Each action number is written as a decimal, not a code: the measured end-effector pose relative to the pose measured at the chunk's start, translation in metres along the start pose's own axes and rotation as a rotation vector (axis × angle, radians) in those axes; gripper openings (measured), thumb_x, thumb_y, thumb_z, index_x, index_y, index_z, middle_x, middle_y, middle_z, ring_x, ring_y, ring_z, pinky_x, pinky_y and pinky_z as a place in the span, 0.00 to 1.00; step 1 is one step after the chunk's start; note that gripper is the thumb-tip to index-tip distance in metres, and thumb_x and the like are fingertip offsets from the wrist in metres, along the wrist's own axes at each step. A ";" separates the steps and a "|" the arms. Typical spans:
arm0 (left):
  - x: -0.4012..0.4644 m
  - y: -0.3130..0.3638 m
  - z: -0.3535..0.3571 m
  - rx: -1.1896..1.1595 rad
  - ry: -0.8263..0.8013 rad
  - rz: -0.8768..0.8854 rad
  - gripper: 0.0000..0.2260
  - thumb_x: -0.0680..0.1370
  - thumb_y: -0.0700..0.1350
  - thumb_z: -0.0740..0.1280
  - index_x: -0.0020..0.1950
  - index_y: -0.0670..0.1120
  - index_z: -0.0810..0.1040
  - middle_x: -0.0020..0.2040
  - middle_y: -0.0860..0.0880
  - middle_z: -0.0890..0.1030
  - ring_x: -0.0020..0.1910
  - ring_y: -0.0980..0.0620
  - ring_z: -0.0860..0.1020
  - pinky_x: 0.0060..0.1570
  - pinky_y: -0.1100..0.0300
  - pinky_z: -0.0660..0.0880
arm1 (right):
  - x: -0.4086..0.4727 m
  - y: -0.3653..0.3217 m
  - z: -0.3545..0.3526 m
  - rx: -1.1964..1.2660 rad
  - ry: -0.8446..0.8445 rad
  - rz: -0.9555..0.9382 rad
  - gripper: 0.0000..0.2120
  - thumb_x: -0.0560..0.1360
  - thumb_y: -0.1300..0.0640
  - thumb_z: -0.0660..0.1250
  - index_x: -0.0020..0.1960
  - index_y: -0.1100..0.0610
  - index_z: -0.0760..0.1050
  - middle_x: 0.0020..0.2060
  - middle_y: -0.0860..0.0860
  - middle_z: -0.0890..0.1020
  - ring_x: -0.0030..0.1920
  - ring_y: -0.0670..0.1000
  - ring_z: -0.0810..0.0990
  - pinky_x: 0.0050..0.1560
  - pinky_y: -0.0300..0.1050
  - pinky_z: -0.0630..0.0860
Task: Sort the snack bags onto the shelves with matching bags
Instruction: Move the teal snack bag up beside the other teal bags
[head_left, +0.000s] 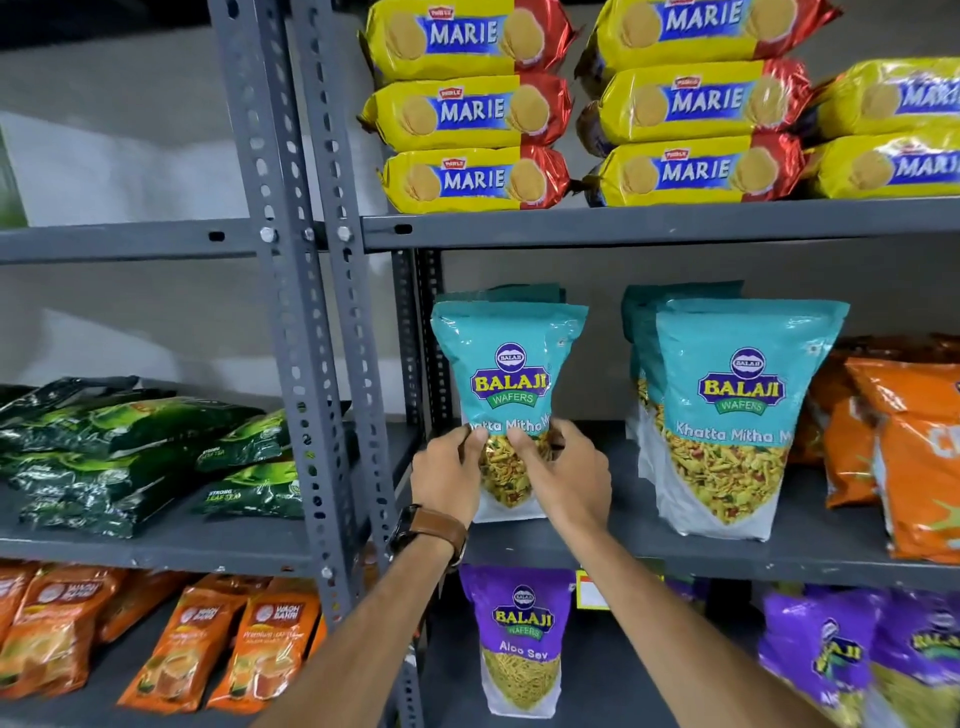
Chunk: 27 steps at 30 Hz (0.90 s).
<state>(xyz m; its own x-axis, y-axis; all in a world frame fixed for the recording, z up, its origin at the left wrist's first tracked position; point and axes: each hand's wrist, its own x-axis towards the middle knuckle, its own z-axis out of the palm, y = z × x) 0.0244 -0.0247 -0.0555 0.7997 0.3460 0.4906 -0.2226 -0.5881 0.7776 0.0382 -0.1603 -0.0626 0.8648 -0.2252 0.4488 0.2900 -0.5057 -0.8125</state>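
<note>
I have both hands on a teal Balaji Khatta Mitha Mix bag (511, 395), which stands upright at the left end of the middle shelf (727, 558) of the right-hand rack. My left hand (448, 475) grips its lower left edge, thumb laid across the front just under the printed name, and my right hand (566, 475) closes on the lower right edge the same way, fingers wrapped behind. The bag's base appears to touch the shelf, though my wrists hide most of that line, so I cannot be sure. A brown leather watch strap (436, 532) sits on my left wrist.

Directly behind this bag another teal top peeks out. Further right on the same shelf stands a group of matching Khatta Mitha Mix bags (727, 415), upright, one behind another, apart from the one I hold. Beside them, at the right edge, lean orange snack bags (904, 457).

On the shelf above, yellow Marie biscuit packs (475, 109) lie stacked in columns. Below my arms, a purple Balaji Aloo Sev bag (521, 639) stands upright, with more purple bags (852, 660) tilted to the right.

On the left rack, dark green leaf tea packs (130, 457) lie flat in a heap, and orange Wagh Bakri tea packs (208, 644) lie on the shelf under them.
</note>
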 end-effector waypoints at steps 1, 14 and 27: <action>0.001 -0.001 0.001 0.000 -0.006 -0.004 0.15 0.82 0.55 0.62 0.52 0.47 0.84 0.46 0.49 0.87 0.47 0.48 0.84 0.48 0.51 0.80 | 0.001 0.001 0.002 -0.004 0.004 0.002 0.27 0.73 0.27 0.68 0.60 0.47 0.81 0.50 0.45 0.88 0.53 0.50 0.87 0.48 0.49 0.83; 0.013 -0.013 0.010 -0.006 -0.011 -0.008 0.15 0.82 0.54 0.61 0.54 0.46 0.83 0.49 0.48 0.87 0.48 0.49 0.84 0.47 0.56 0.78 | 0.005 0.001 0.013 -0.008 0.041 0.009 0.30 0.72 0.27 0.69 0.64 0.47 0.80 0.55 0.45 0.88 0.55 0.49 0.87 0.50 0.50 0.85; 0.006 -0.013 0.005 -0.044 -0.048 -0.011 0.15 0.83 0.52 0.60 0.63 0.46 0.80 0.57 0.45 0.86 0.57 0.46 0.83 0.56 0.56 0.77 | -0.007 0.002 0.007 0.041 0.007 -0.013 0.31 0.73 0.27 0.69 0.67 0.47 0.78 0.57 0.45 0.87 0.57 0.48 0.86 0.50 0.48 0.83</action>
<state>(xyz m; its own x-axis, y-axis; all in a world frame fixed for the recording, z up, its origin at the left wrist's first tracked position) 0.0349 -0.0186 -0.0651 0.8276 0.3165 0.4636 -0.2370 -0.5517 0.7997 0.0358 -0.1540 -0.0695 0.8578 -0.2249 0.4621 0.3181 -0.4739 -0.8211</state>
